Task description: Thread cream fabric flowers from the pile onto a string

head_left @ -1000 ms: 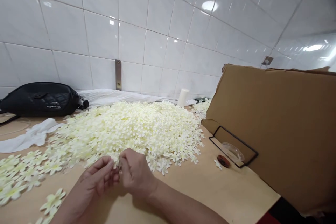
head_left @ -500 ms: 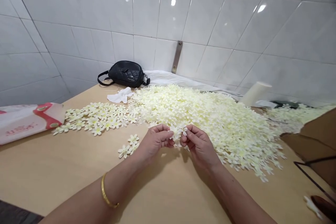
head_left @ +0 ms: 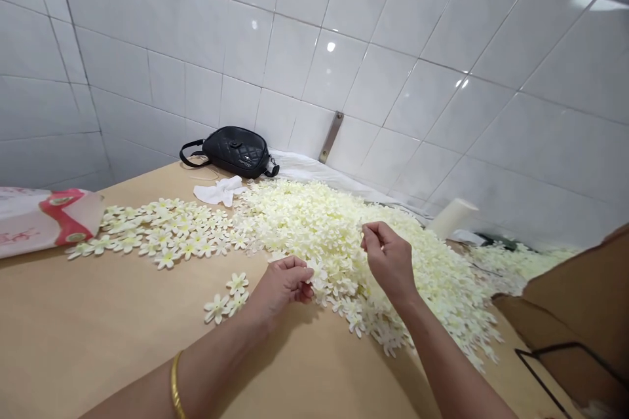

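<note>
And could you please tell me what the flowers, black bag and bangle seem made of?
Flowers: probably matte fabric or foam, given their flat, uniform petals.
Black bag: probably leather or imitation, from its soft sheen and quilted front.
Bangle: apparently polished metal, from its yellow glint; whether gold, I cannot tell.

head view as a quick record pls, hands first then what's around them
left hand: thumb and fingers pinching a pale flower
right hand: thumb and fingers together, raised before the flower pile; anything pinched is too small to tell
left wrist: gold bangle
middle: flower pile
left of pile: loose flowers, printed bag
back left: black bag, white scrap
back right: white cylinder, leaning
right edge: cardboard, black wire frame
</note>
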The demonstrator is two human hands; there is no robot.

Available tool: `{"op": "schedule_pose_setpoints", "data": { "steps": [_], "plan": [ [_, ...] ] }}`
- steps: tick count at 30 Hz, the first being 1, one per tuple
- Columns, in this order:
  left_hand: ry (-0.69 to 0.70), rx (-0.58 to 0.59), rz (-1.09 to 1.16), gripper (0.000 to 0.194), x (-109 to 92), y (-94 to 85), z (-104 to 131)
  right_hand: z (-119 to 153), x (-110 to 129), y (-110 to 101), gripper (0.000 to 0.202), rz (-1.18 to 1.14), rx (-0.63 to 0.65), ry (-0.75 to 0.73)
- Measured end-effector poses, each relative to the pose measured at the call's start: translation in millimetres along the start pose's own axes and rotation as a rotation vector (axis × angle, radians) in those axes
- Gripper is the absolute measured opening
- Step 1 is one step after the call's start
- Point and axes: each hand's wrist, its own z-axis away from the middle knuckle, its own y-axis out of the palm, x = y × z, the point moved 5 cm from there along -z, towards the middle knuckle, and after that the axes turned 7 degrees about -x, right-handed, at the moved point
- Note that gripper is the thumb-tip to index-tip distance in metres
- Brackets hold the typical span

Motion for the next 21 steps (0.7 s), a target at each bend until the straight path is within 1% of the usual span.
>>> {"op": "schedule_pose_setpoints", "data": {
  "steps": [2, 5, 7, 10, 13, 16, 18, 19, 21],
  "plan": [
    [-0.004, 0.001, -0.014, 0.020, 1, -0.4, -1, -17, -2, 6, 0.021, 0.125, -0.011, -0.070],
    [-0.001, -0.008, -0.024, 0.020, 1, -0.9, -1, -35, -6, 18, 0.017, 0.206, 0.008, -0.108],
    [-0.002, -0.018, -0.022, 0.019, 1, -1.3, -1, -40, -7, 22, 0.016, 0.242, 0.020, -0.116],
    [-0.005, -0.006, -0.033, 0.019, 3, -0.8, -1, -37, -5, 18, 0.024, 0.259, 0.000, -0.103],
    [-0.005, 0.004, -0.032, 0.018, 3, -0.4, -1, -23, -1, 8, 0.027, 0.243, -0.034, -0.078],
    [-0.011, -0.011, 0.003, 0.018, 2, -0.4, -1, 1, 5, 1, 0.027, 0.108, -0.023, 0.000],
    [-0.011, -0.019, 0.014, 0.017, 1, -0.2, 0, 20, 12, 3, 0.024, -0.038, 0.024, 0.052],
    [-0.007, -0.018, 0.013, 0.016, 0, 0.1, 1, 29, 16, 5, 0.022, -0.106, 0.060, 0.053],
    [0.002, -0.007, 0.000, 0.016, -1, 0.8, 2, 45, 27, 11, 0.019, -0.204, 0.150, 0.005]
  ]
}}
